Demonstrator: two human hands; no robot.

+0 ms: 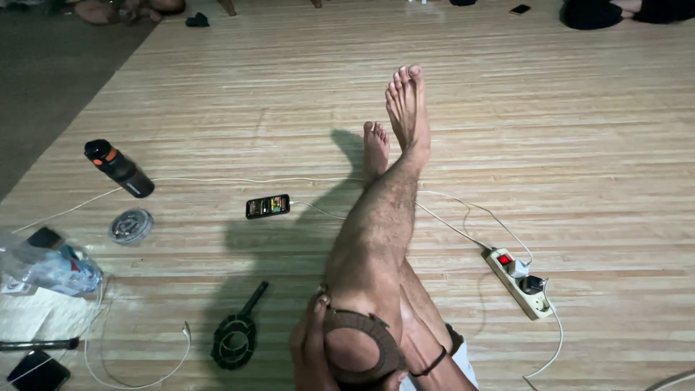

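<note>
Grasping: both hands, left hand [310, 346] and right hand [405, 355], hold a brown woven ring [365, 346] against the knee, 6 o'clock; seemingly partly woven. Black round frame [235, 339] at 7 o'clock, lit phone [268, 206] beyond.

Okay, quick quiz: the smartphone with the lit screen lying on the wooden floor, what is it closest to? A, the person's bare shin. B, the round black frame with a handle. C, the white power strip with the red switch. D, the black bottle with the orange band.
A: the lit smartphone lies on the wooden floor just beside the bare shin, with the other three farther off.
</note>
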